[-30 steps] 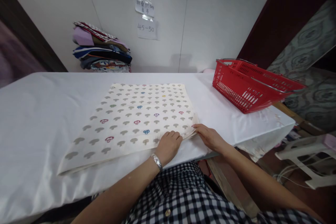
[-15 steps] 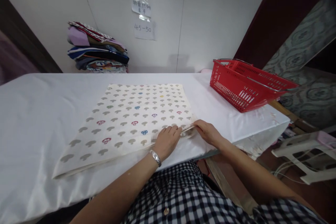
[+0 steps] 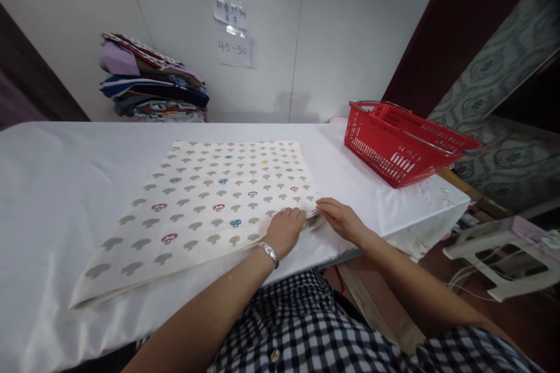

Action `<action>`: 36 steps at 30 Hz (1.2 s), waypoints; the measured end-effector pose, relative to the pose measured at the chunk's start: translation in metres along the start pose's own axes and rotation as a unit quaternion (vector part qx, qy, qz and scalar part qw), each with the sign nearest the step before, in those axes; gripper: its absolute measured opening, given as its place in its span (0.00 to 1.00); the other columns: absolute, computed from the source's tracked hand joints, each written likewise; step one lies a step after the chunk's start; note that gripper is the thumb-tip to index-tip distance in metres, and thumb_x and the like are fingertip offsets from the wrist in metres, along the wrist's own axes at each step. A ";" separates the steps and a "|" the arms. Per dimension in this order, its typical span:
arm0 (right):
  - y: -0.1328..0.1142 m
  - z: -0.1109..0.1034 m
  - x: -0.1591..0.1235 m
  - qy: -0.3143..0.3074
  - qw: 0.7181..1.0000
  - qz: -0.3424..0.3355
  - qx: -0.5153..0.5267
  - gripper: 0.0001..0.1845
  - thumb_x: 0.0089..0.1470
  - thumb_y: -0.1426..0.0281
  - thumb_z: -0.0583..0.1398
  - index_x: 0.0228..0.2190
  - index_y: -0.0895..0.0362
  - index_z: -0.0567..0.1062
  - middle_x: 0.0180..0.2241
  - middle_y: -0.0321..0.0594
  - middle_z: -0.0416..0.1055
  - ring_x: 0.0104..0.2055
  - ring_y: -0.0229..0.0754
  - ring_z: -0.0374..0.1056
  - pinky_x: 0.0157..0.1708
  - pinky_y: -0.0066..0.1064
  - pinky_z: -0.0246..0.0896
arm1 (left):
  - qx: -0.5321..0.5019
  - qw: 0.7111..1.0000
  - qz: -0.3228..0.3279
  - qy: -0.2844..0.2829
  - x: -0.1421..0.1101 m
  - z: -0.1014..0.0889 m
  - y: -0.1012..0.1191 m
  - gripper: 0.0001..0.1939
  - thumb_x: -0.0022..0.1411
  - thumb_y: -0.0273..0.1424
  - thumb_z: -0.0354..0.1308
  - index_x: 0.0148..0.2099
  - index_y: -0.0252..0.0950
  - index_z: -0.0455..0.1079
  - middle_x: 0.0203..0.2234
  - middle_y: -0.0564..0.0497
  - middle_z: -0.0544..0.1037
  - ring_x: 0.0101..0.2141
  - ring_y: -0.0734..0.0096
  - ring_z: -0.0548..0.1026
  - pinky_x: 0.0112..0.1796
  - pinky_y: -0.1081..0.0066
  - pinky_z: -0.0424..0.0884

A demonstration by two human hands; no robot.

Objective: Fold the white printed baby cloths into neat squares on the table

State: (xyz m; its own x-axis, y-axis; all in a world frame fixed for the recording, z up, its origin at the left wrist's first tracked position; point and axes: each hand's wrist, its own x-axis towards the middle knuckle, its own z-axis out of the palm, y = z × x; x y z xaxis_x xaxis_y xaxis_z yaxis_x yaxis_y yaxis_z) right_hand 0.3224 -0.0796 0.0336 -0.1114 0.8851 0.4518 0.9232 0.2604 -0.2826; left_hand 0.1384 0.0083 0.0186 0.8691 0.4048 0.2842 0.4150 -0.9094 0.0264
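A cream cloth (image 3: 205, 192) printed with grey and a few coloured mushrooms lies folded in layers on the white-covered table (image 3: 56, 186). Its near edge shows more than one layer. My left hand (image 3: 285, 232), with a silver bracelet at the wrist, is closed over that edge right of its middle, fingers curled on top and thumb hidden. At the near right corner, my right hand (image 3: 343, 221) pinches the edge between thumb and fingers. Between the two hands the edge is slightly raised off the table.
A red plastic basket (image 3: 394, 151) with metal handles stands at the table's right end. Behind the table's far edge at left is a stack of folded fabrics (image 3: 153, 81). Paper signs (image 3: 236, 49) hang on the wall. A white stool (image 3: 503, 256) stands on the floor at right.
The view has swung slightly right, so everything sits further left. My left hand has slid along the edge closer to my right hand. The edge between them has lifted a little.
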 end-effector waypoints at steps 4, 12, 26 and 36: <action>0.000 0.001 -0.019 0.001 0.999 0.012 -0.030 0.14 0.56 0.75 0.49 0.42 0.54 0.69 0.43 0.43 0.68 0.43 0.39 0.66 0.40 0.31 0.65 | -0.031 0.998 -0.053 -0.007 -0.001 0.002 -0.002 0.10 0.63 0.27 0.46 0.46 0.38 0.63 0.34 0.51 0.71 0.36 0.66 0.69 0.32 0.68 0.64; -0.006 0.012 -0.025 -0.082 0.988 0.027 -0.131 0.15 0.55 0.73 0.50 0.42 0.51 0.70 0.46 0.42 0.66 0.44 0.42 0.66 0.34 0.30 0.65 | -0.037 0.997 -0.060 -0.016 -0.001 -0.002 0.000 0.11 0.62 0.25 0.45 0.46 0.37 0.62 0.35 0.50 0.71 0.37 0.66 0.69 0.34 0.68 0.65; -0.007 0.005 -0.015 0.006 0.999 0.042 -0.017 0.15 0.57 0.74 0.47 0.44 0.52 0.66 0.56 0.42 0.56 0.55 0.39 0.58 0.48 0.35 0.62 | -0.025 0.999 -0.017 -0.022 -0.002 -0.007 0.006 0.11 0.62 0.24 0.44 0.46 0.35 0.63 0.35 0.48 0.70 0.37 0.65 0.67 0.35 0.67 0.64; -0.003 0.002 -0.006 -0.013 0.999 0.023 0.026 0.12 0.57 0.74 0.48 0.41 0.53 0.67 0.43 0.42 0.67 0.46 0.39 0.64 0.44 0.35 0.64 | -0.074 0.997 -0.026 -0.006 -0.005 -0.015 0.011 0.10 0.64 0.32 0.44 0.45 0.37 0.62 0.38 0.48 0.69 0.39 0.66 0.66 0.38 0.67 0.64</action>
State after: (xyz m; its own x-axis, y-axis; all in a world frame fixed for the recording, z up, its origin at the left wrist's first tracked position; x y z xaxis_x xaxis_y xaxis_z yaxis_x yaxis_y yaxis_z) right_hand 0.3198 -0.0848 0.0298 -0.0794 0.9058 0.4161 0.9074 0.2385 -0.3460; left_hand 0.1345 -0.0056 0.0322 0.8512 0.4516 0.2675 0.4159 -0.8912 0.1811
